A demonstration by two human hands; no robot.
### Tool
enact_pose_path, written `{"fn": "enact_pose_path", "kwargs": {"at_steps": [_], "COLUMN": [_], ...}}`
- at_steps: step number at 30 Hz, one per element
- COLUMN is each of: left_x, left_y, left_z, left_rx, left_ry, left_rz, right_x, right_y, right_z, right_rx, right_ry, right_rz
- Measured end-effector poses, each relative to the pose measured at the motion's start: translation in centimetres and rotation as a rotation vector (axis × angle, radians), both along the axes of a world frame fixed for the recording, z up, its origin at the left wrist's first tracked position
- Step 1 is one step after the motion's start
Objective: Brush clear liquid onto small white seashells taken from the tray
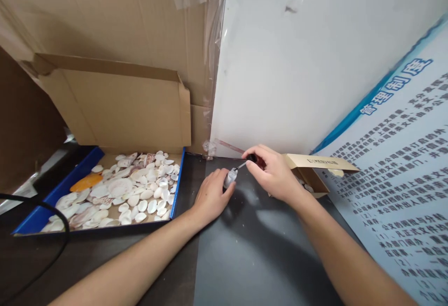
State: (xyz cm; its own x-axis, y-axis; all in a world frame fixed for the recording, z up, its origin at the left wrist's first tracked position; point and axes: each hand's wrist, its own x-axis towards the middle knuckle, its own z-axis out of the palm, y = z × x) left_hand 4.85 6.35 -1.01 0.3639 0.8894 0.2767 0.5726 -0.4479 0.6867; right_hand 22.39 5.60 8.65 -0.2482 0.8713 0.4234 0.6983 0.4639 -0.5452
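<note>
My left hand (210,195) is closed around a small clear bottle (230,177), tilted just above the dark tabletop. Between the thumb and fingers of my right hand (270,171) is a black brush cap (251,157). Its thin stem (241,165) points down and left, with the tip at the bottle's mouth. Whether the tip is inside the neck I cannot tell. To the left of my left hand, many pale seashells (140,175) fill an open cardboard box (181,175) with blue sides. One orange shell (85,182) lies among them.
Behind my right hand stands a small open brown box (317,182) with some shells inside. A black cable (66,231) curves across the left. Cardboard (140,21) and a white panel (269,63) rise at the back; a printed poster (395,166) leans at right.
</note>
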Motion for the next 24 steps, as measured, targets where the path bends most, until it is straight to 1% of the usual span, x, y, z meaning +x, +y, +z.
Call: {"fn": "enact_pose_path", "kwargs": {"at_steps": [8,10,16,24], "left_x": [0.07,0.04,-0.08,-0.25], "left_y": [-0.64,-0.78,-0.72,-0.71], "left_z": [0.56,0.65,0.39,0.53], "left_rx": [0.012,0.001,-0.068,-0.064], "left_ry": [-0.024,-0.064,-0.268,-0.337], "left_rz": [-0.042,-0.066,-0.181,-0.281], "right_x": [-0.06,-0.1,-0.18,-0.17], "right_y": [0.01,-0.07,-0.14,-0.29], "right_z": [0.02,0.05,-0.04,-0.31], "right_rx": [-0.046,-0.059,-0.089,-0.044], "right_ry": [-0.04,-0.048,-0.023,-0.07], "right_rz": [0.02,0.036,0.072,0.183]}}
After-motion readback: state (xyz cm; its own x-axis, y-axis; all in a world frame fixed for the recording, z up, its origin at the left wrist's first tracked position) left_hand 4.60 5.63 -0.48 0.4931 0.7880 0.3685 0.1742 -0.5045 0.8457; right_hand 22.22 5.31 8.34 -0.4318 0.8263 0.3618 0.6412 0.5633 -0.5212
